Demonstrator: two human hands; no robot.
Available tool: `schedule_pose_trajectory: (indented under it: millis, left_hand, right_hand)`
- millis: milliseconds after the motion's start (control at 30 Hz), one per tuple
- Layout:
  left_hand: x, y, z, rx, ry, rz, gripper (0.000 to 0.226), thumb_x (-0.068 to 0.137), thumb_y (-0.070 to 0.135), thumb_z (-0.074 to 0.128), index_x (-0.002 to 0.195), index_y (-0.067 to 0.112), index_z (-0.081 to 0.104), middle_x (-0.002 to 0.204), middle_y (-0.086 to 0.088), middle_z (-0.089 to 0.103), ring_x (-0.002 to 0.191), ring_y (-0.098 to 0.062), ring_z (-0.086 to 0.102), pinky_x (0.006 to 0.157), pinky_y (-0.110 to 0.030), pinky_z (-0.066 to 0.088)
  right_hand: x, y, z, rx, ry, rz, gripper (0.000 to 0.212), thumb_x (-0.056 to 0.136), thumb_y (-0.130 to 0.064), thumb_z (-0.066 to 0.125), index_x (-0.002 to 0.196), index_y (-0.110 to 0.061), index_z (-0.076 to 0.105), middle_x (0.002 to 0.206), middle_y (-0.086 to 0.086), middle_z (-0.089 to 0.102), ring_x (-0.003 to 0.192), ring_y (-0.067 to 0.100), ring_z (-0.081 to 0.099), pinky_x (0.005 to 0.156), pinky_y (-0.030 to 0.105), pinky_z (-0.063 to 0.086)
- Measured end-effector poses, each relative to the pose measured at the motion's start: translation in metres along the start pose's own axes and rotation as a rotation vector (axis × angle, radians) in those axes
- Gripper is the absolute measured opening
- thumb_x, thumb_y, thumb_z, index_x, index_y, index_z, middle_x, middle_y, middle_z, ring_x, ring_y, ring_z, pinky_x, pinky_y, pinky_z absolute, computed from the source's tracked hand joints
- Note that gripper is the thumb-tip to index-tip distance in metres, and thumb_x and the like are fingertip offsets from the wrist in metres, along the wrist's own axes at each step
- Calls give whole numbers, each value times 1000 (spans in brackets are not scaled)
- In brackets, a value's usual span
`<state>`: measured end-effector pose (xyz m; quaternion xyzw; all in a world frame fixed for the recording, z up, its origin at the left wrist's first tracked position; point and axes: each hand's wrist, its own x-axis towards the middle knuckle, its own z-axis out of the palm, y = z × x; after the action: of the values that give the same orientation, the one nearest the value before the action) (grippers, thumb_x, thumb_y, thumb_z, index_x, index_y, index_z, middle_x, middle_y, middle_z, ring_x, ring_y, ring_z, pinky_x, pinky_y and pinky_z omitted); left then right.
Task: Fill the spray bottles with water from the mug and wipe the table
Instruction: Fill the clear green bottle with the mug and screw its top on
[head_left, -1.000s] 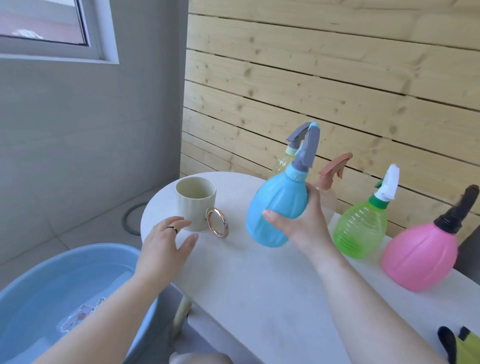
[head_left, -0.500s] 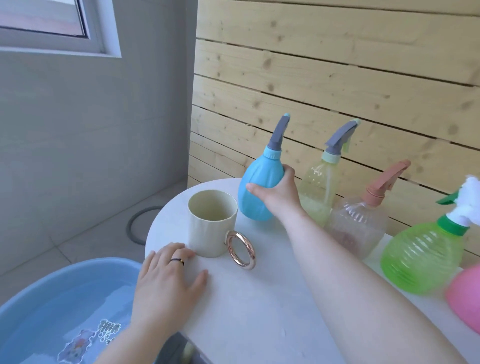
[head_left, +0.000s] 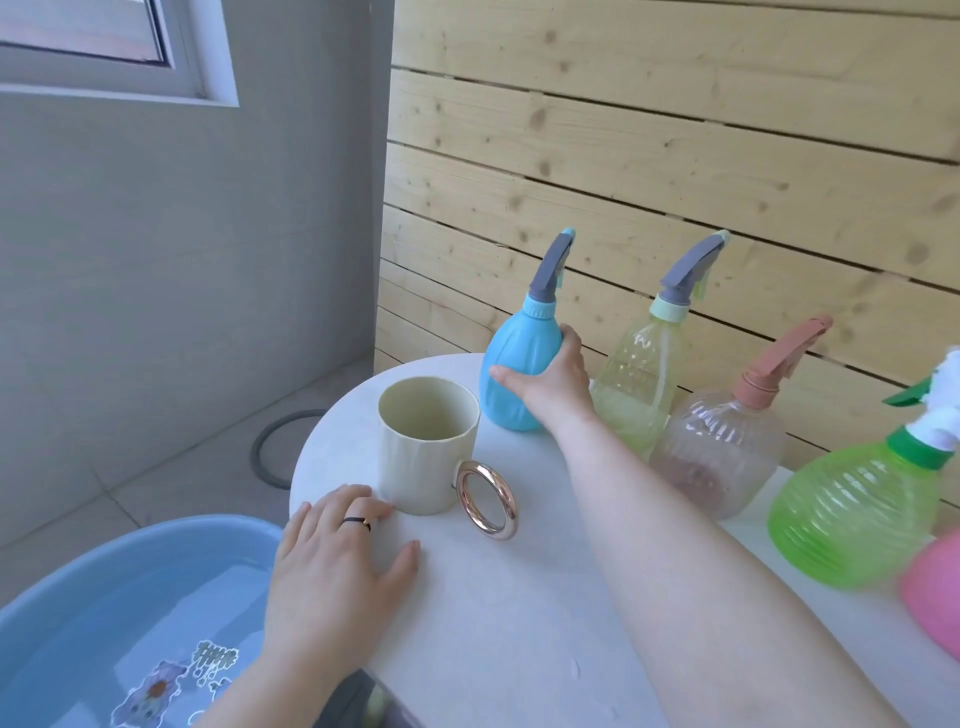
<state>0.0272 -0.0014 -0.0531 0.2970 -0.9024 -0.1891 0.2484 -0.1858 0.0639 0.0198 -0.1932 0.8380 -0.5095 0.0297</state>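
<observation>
A blue spray bottle (head_left: 511, 364) with a grey trigger head stands upright at the far edge of the white round table (head_left: 519, 613). My right hand (head_left: 550, 384) grips its belly. A cream mug (head_left: 427, 444) with a rose-gold ring handle stands in front of it; I cannot tell whether it holds water. My left hand (head_left: 332, 566) lies flat on the table beside the mug, fingertips touching its base. To the right stand a yellow bottle (head_left: 639, 389), a clear bottle with a pink head (head_left: 722, 452), a green bottle (head_left: 857, 509) and part of a pink one (head_left: 935, 597).
A blue basin (head_left: 104, 623) of water sits low at the left, beside the table edge. A wooden slat wall (head_left: 675, 156) runs right behind the bottles. A grey ring (head_left: 270, 452) lies on the tiled floor beyond the table.
My right hand has carried the blue bottle from mid-air at the front to the far edge and stood it upright next to the yellow bottle. My left hand has come down flat by the mug.
</observation>
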Motion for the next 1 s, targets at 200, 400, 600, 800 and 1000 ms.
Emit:
schedule_pose_trajectory:
  millis: [200,400,600,800,1000]
  left_hand:
    - [0,1,-2,11,-23,-7,89,52,64,9,113,21,56,128,7,48,124,-15,38,106,-23,12]
    - [-2,5,-6,19,-61,1,69,65,55,25,118,21,52,133,7,44,129,-13,33,110,-26,12]
    - [-1,4,-5,25,-58,10,51,79,54,38,118,23,50,133,9,43,126,-13,33,108,-24,11]
    - [1,6,-5,1,-10,-26,88,48,64,8,112,24,54,126,10,47,122,-12,37,103,-21,12]
    - [2,5,-3,9,5,-27,88,48,64,7,113,26,53,127,12,46,122,-10,36,100,-17,9]
  right_hand:
    - [-38,2,-22,-53,104,-114,69,82,-35,63,136,-9,30,137,5,40,127,22,37,95,26,31]
    - [-51,-5,-65,-151,668,-467,44,74,-19,60,104,12,53,107,29,54,101,47,50,88,26,27]
    - [-26,-11,-86,-100,430,-169,71,85,-11,58,141,1,16,148,16,23,137,28,21,112,30,16]
    - [8,-11,-86,10,327,62,57,89,-24,54,136,-7,26,128,14,49,112,33,51,87,38,42]
    - [18,-9,-84,-49,373,62,40,89,-23,54,120,-3,41,120,15,54,107,32,53,79,33,40]
